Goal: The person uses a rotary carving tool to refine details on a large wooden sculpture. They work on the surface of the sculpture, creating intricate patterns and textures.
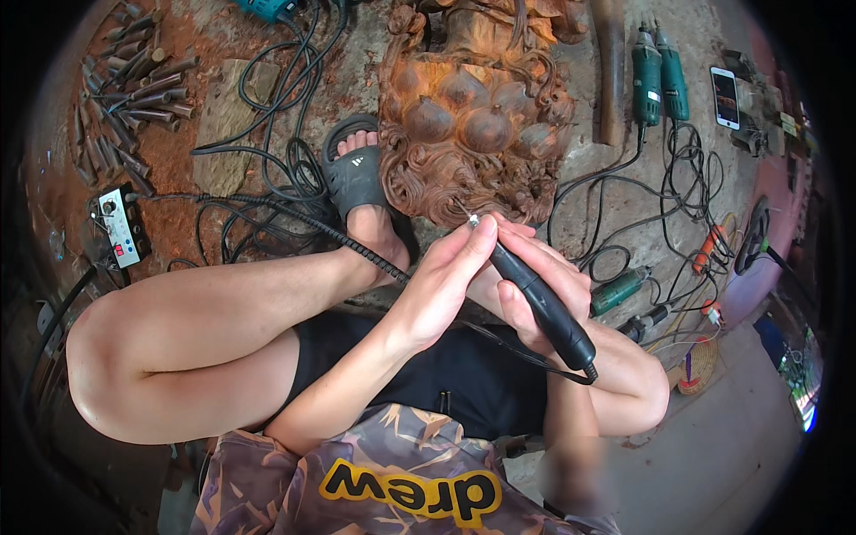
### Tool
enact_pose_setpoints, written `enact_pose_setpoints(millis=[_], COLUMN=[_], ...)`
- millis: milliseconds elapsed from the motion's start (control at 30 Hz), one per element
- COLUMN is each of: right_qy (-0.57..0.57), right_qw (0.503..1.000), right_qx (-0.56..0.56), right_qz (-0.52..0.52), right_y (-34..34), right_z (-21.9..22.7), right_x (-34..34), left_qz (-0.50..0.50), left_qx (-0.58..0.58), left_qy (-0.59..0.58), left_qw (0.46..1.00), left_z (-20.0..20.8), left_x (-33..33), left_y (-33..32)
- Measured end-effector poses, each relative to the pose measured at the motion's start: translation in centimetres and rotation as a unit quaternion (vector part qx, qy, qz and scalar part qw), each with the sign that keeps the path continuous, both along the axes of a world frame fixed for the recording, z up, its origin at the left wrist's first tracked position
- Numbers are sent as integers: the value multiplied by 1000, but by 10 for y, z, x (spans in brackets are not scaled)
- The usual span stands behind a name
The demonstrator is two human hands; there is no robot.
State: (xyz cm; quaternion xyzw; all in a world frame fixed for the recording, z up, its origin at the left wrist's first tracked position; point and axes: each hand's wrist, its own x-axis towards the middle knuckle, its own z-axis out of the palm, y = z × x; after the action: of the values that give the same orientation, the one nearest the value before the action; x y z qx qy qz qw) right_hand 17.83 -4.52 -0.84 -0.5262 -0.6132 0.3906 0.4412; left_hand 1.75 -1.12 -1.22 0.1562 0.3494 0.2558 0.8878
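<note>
Has black power tool (541,308) clamped in R hand (565,276) & grips its front end w/ L hand (444,278). Points bit (462,208) at lower edge of brown wood carving (481,125), just past both hands, rt. of grey sandal (355,183).

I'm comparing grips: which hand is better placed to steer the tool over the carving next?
Likely the right hand: it grips the black handheld tool along its body; the left hand holds near its front end.

Strip of floor (584,169) right of carving (486,125) left my right hand (563,275) passage; toward the floor's right edge, cables (642,135) obstructed. Sandal (355,183) blocked carving's left.
</note>
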Motion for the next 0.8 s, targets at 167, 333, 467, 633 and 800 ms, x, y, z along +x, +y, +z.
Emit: enact_pose_setpoints(millis=[167, 333, 467, 633, 800], right_qy=[-7, -4, -41, -45, -56], right_qw=[1000, 1000, 999, 999, 998], right_qx=[-12, -3, -27, -2, 0], right_qz=[-7, -7, -5, -19, -26], right_y=[-1, 1, -2, 0, -1], right_z=[1, 1, 5, 7, 12], right_x=[-2, -1, -1, -7, -12], left_qz=[15, 19, 15, 18, 27], left_qx=[-16, -14, -16, -12, -31], left_qy=[16, 6, -8, -10, -7], left_qw=[1000, 1000, 1000, 1000, 999], left_z=[3, 2, -1, -1, 0], left_x=[2, 2, 2, 0, 0], left_y=[1, 0, -2, -3, -5])
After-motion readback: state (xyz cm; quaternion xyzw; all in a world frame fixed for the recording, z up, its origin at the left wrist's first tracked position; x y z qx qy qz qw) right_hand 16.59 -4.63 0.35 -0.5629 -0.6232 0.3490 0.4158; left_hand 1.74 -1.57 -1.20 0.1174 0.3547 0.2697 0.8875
